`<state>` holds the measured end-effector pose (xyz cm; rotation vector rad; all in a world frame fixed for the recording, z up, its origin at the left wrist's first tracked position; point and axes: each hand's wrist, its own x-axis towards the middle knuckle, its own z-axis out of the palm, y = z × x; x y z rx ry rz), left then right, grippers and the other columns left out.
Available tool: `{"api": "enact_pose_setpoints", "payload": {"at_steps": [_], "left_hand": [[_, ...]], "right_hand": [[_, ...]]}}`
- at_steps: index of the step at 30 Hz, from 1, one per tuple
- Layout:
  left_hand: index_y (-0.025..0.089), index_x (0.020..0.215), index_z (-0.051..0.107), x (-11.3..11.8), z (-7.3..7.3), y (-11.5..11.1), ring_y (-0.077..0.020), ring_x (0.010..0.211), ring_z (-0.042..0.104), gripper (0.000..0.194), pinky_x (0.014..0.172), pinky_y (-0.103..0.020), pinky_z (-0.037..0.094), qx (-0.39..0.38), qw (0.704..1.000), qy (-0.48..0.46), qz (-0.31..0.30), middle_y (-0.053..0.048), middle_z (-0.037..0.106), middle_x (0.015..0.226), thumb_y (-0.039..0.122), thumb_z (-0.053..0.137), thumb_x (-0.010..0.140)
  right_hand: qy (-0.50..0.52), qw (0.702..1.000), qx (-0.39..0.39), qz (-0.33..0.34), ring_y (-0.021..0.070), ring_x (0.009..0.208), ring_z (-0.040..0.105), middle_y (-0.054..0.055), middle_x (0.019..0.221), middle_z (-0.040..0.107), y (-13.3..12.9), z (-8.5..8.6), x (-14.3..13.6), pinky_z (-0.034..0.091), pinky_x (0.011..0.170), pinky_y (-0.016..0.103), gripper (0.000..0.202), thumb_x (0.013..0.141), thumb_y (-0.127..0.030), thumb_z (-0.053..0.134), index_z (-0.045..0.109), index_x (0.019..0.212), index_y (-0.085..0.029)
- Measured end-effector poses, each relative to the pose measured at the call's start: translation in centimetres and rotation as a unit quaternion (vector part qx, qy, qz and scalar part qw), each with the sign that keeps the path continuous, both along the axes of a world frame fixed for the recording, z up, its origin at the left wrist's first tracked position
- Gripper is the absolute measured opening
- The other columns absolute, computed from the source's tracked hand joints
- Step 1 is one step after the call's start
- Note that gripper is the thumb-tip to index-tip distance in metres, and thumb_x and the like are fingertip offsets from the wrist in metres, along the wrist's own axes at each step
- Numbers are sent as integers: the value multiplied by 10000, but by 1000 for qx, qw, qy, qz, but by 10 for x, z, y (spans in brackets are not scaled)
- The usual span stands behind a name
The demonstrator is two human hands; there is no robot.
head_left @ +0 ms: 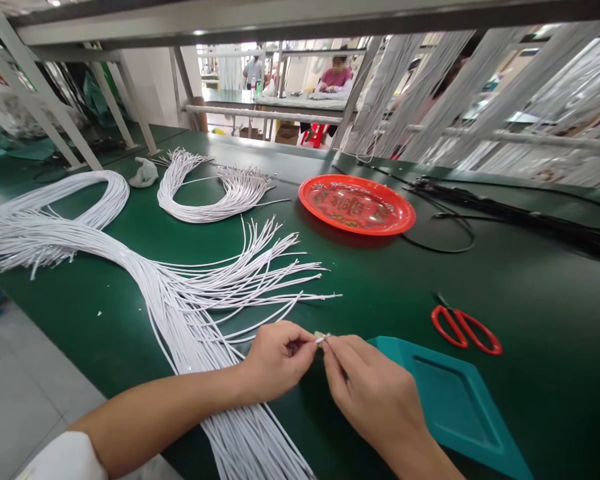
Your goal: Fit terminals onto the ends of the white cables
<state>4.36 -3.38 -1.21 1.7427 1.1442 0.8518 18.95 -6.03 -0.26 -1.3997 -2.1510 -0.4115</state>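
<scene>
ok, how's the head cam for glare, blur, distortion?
Head view: pale sheen on the far part of the green table, glints in the red tray, soft shadow below it; head view: wide-angle stretch at the edges, background hazy; head view: small piece between the fingers too tiny to make out.

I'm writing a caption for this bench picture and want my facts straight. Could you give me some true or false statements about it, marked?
1. The left hand and right hand meet at a small pale piece. True.
2. The scissors lie in the red tray. False: the scissors lie on the green table.
3. The left forearm crosses over white wires. True.
4. The black cables are left of the red tray. False: the black cables are to the right of the red tray.
</scene>
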Motion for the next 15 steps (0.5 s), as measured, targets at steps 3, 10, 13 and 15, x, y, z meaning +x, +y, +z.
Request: {"api": "enact_pose_setpoints", "payload": {"at_steps": [3,10,13,15], "left_hand": [[124,713,650,1,-2,-1,-92,555,496,164,523,-191,392,-18,1000,-11,18,-31,608,648,207,511,738],[121,742,647,3,-4,2,-97,590,520,177,537,-187,406,-47,997,-56,34,-34,615,674,243,519,752],[126,757,659,3,-4,2,-104,612,542,189,562,-190,422,-53,997,-58,25,-37,635,692,258,523,752],[120,782,661,2,-4,2,-106,619,552,200,568,-190,430,-72,995,-64,17,-45,647,713,262,524,750]], "right_hand": [[-101,992,73,32,128,589,584,46,641,647,-1,1,2,407,602,235,162,782,-118,491,646,738,-135],[63,993,-92,-48,101,597,588,36,772,655,-8,1,7,423,543,199,179,824,-252,455,611,854,-170],[159,972,-159,-64,100,544,566,24,752,652,-5,2,2,428,500,198,205,818,-326,462,607,854,-187],[174,970,-163,-48,112,573,575,17,712,648,-3,2,-1,428,521,205,213,828,-309,437,613,776,-200]]}}
